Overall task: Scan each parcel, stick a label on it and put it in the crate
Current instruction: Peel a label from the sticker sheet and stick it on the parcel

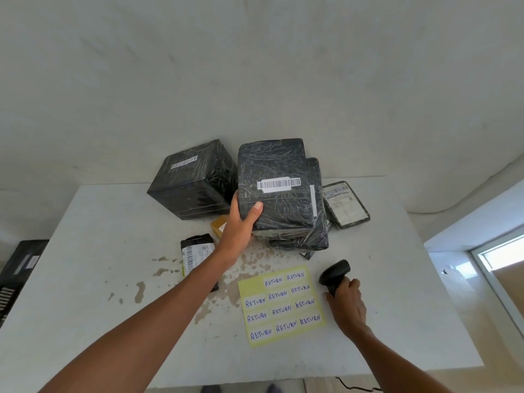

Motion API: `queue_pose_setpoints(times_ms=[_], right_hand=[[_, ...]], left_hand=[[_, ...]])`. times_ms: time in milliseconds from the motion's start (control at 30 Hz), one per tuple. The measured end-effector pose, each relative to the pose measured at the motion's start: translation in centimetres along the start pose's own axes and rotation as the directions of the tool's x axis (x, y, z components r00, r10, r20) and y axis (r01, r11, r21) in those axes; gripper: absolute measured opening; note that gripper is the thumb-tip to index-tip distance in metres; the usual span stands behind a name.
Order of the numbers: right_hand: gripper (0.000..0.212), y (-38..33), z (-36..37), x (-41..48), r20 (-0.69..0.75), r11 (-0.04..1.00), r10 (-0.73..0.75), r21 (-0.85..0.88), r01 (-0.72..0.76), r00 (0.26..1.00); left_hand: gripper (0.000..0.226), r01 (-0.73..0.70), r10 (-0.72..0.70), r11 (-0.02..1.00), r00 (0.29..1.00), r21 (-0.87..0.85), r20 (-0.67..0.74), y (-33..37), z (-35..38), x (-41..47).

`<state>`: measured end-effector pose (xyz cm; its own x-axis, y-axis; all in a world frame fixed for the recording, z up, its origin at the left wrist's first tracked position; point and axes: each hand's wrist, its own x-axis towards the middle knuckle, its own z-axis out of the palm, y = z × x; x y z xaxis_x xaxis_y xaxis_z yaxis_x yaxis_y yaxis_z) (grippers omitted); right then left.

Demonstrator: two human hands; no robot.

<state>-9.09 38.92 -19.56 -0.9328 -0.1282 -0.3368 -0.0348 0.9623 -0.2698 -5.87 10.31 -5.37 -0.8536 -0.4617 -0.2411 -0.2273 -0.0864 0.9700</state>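
Observation:
My left hand (241, 222) grips the lower left edge of a black plastic-wrapped parcel (276, 165), tilted up so its white barcode strip faces me. It rests on another black wrapped parcel (319, 222). My right hand (347, 304) holds a black barcode scanner (334, 272) by its handle, low over the table, right of a yellow sheet of handwritten RETURN labels (280, 306). A black crate (19, 268) shows at the left edge, below the table.
On the white table (113, 251) stand a large black cube parcel (192, 180), a small black pouch with a label (195, 253), a yellow-brown packet (219, 225) and a flat labelled parcel (346, 204). Brown stains mark the table's middle. A cable (354, 387) hangs at the front edge.

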Motion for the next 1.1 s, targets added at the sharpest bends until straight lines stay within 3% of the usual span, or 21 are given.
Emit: queue_pose_setpoints(times_ms=[133, 233, 300, 400, 433, 500, 567, 667, 733, 867, 1100], right_hand=[[0.051, -0.1, -0.1, 0.1, 0.053, 0.995, 0.062, 0.075, -0.066, 0.997], [0.074, -1.2, -1.3, -0.3, 0.026, 0.971, 0.167, 0.169, -0.169, 0.986], [0.089, -2.8, -2.6, -1.0, -0.117, 0.965, 0.181, 0.212, -0.153, 0.977], [0.066, -6.5, -5.1, -2.4, -0.373, 0.932, 0.04, 0.349, 0.1, 0.927], [0.057, -8.0, -5.8, -3.0, -0.39, 0.87, -0.022, 0.446, 0.21, 0.92], [0.052, -11.6, -6.8, -5.0, -0.335, 0.645, -0.173, 0.672, 0.364, 0.926], [0.052, -14.6, -6.7, -7.3, -0.317, 0.511, -0.303, 0.742, 0.434, 0.899], [0.049, -16.5, -4.6, -10.3, -0.336, 0.485, -0.392, 0.716, 0.503, 0.856], [0.055, -16.3, -2.3, -12.0, -0.299, 0.506, -0.406, 0.713, 0.485, 0.864], [0.063, -14.6, 1.8, -14.9, -0.212, 0.587, -0.373, 0.7, 0.407, 0.903], [0.054, -14.8, 2.8, -16.8, -0.216, 0.59, -0.307, 0.721, 0.363, 0.927]], left_hand=[[0.073, 0.005, -0.005, 1.0, 1.0, -0.029, -0.007, 0.2, 0.1, -0.5], [0.07, -0.002, 0.002, 0.998, 1.0, -0.055, -0.008, 0.5, -0.2, -1.2], [0.069, -0.015, 0.015, 0.999, 1.0, -0.049, -0.002, 0.7, -1.0, -2.0], [0.066, -0.048, 0.048, 0.998, 0.999, -0.041, 0.013, 0.5, -2.8, -4.0], [0.064, -0.05, 0.05, 0.998, 0.999, -0.049, 0.008, 0.2, -3.6, -4.9], [0.06, -0.04, 0.039, 0.996, 0.999, -0.083, -0.01, -0.8, -5.2, -7.0], [0.054, -0.013, 0.01, 0.993, 0.999, -0.114, -0.031, -2.0, -6.7, -9.4], [0.042, 0.017, -0.028, 0.994, 0.995, -0.111, -0.096, -4.1, -9.0, -12.8], [0.048, 0.04, -0.052, 0.992, 0.993, -0.117, -0.102, -6.1, -10.3, -14.6], [0.051, 0.106, -0.111, 0.989, 0.993, -0.108, -0.041, -9.5, -11.2, -17.1], [0.061, 0.098, -0.098, 0.995, 0.995, -0.002, -0.025, -10.4, -12.3, -17.7]])
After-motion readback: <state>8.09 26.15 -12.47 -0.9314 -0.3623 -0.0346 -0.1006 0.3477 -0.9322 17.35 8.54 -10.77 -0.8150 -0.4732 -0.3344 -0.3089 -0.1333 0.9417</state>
